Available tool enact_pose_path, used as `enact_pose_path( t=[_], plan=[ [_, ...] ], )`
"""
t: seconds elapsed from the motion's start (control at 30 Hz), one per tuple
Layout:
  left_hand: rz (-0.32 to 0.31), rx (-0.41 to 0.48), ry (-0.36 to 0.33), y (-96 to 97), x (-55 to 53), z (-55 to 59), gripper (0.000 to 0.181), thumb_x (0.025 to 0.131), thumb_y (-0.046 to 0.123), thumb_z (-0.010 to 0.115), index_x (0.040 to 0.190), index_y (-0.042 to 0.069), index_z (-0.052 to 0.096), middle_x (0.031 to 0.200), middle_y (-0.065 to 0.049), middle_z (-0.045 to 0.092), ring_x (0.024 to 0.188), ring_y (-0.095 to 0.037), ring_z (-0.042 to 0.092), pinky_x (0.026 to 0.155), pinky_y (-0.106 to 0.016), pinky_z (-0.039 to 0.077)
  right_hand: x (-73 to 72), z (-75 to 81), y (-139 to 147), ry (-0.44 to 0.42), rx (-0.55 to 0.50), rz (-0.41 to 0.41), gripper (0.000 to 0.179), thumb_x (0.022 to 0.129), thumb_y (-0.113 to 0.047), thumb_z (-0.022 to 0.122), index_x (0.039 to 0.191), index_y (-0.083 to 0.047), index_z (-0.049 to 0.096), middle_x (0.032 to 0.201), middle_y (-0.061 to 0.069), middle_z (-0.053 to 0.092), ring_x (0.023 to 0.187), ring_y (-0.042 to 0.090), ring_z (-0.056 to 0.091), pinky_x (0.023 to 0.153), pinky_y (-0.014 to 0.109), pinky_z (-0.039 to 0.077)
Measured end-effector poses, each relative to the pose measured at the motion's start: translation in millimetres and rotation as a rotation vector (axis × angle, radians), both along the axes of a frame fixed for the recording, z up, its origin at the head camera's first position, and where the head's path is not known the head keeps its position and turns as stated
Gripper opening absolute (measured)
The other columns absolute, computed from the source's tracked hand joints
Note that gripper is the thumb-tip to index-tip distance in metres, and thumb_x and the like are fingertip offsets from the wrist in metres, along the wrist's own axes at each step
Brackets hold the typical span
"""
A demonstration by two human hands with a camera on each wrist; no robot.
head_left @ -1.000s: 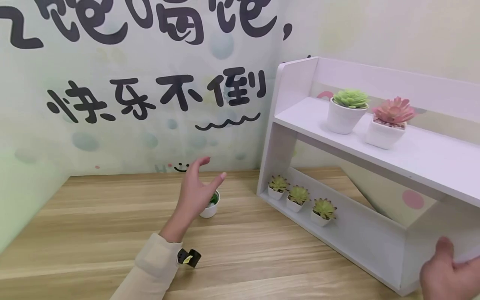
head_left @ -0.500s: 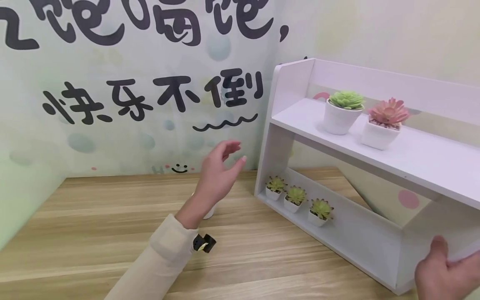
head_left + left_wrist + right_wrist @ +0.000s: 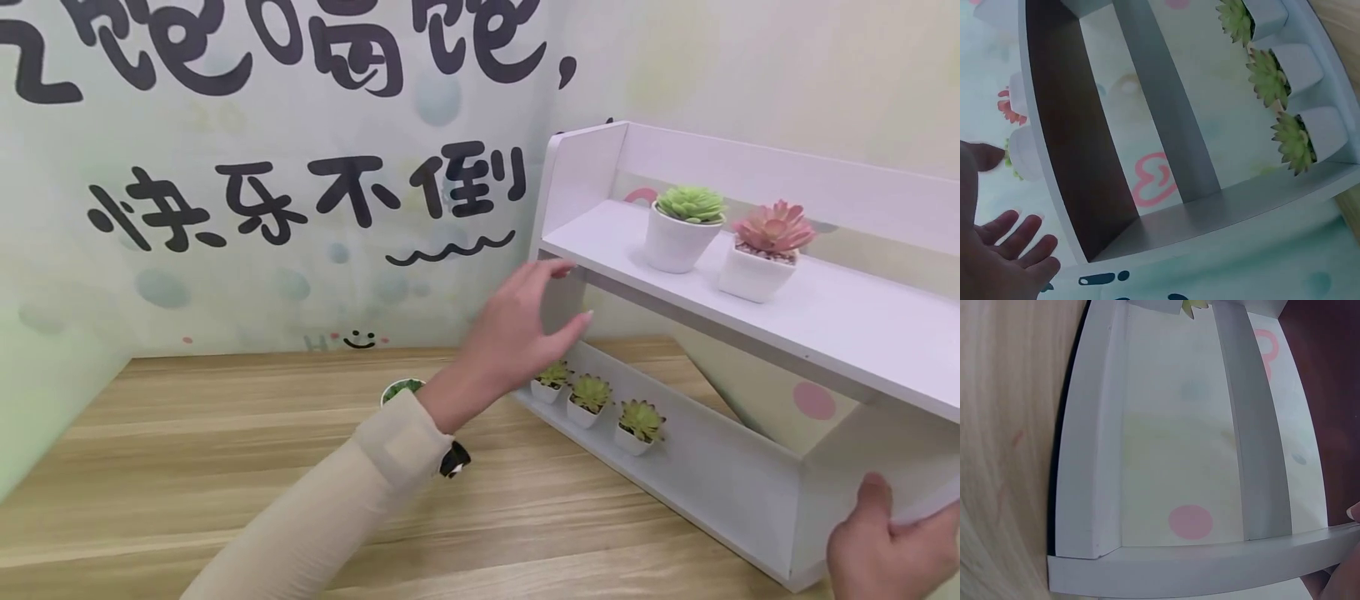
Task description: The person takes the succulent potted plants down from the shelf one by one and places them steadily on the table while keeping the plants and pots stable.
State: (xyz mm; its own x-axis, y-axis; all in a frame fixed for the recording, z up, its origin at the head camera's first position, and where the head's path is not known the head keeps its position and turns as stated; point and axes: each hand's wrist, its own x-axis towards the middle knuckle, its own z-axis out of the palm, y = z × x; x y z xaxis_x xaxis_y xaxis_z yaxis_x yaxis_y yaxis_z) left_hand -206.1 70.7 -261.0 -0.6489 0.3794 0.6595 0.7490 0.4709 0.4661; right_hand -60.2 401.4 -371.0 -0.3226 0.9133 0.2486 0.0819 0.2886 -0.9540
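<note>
A white two-tier shelf stands angled on the right in the head view. My left hand is raised at its left end, thumb and fingers apart with nothing between them. My right hand grips the shelf's right side panel, its thumb on the inner face. On the upper tier are a green succulent in a round white pot and a pink succulent in a square white pot. Three small succulents line the lower tier's left part, including one nearest the middle. My forearm partly hides a potted green plant.
The wood-grain table carries the shelf and the single potted plant. Behind it hangs a pale backdrop with large black characters. A dark strap device sits at my left wrist.
My left hand has travelled rightward, from beside the potted plant on the table to the shelf's left end. My right hand keeps its place on the side panel.
</note>
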Motion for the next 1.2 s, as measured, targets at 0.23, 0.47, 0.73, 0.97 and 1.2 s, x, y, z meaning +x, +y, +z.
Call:
enact_pose_path(
  t=[0.23, 0.47, 0.73, 0.97, 1.2],
  plan=[
    [-0.041, -0.097, 0.074, 19.7, -5.4, 25.5, 0.073, 0.092, 0.048, 0.069, 0.148, 0.008, 0.045, 0.148, -0.005, 0.054, 0.14, -0.015, 0.048, 0.119, -0.025, 0.038, 0.8, 0.0, -6, 0.053, 0.043, -0.018, 0.061, 0.099, -0.019, 0.051, 0.152, -0.042, 0.033, 0.132, -0.02, 0.046, 0.127, 0.001, 0.047, 0.115, 0.021, 0.036],
    [-0.005, -0.09, -0.035, 44.0, -10.6, 47.4, 0.082, 0.092, 0.054, 0.067, 0.155, 0.013, 0.037, 0.153, -0.004, 0.05, 0.142, -0.014, 0.046, 0.117, -0.025, 0.039, 0.0, 0.0, -8, 0.049, 0.019, -0.016, 0.058, 0.1, -0.02, 0.05, 0.152, -0.041, 0.035, 0.132, -0.02, 0.047, 0.129, 0.001, 0.047, 0.116, 0.023, 0.037],
    [-0.007, -0.051, -0.215, 68.6, -22.3, 65.7, 0.077, 0.088, 0.056, 0.07, 0.15, 0.022, 0.039, 0.141, 0.006, 0.054, 0.122, -0.005, 0.052, 0.099, -0.021, 0.048, -0.6, -4.6, -6, -0.017, -0.024, -0.04, 0.054, 0.099, -0.027, 0.052, 0.149, -0.044, 0.039, 0.132, -0.023, 0.05, 0.128, -0.001, 0.048, 0.116, 0.022, 0.036],
    [-0.01, -0.034, -0.374, 86.0, -33.0, 81.1, 0.086, 0.083, 0.059, 0.074, 0.15, 0.019, 0.038, 0.146, 0.01, 0.051, 0.132, -0.003, 0.05, 0.107, -0.017, 0.043, 0.7, -3.6, -3, 0.002, -0.079, -0.04, 0.054, 0.099, -0.028, 0.053, 0.149, -0.043, 0.039, 0.126, -0.025, 0.05, 0.118, -0.007, 0.048, 0.111, 0.018, 0.036],
    [-0.05, 0.039, -0.491, 99.3, -39.8, 79.5, 0.099, 0.079, 0.055, 0.079, 0.156, 0.02, 0.027, 0.151, 0.007, 0.047, 0.133, -0.001, 0.048, 0.106, -0.016, 0.042, 1.0, -3.6, 0, -0.012, -0.123, -0.001, 0.052, 0.101, -0.03, 0.052, 0.15, -0.043, 0.037, 0.129, -0.027, 0.049, 0.125, -0.006, 0.048, 0.116, 0.02, 0.035]
  ],
)
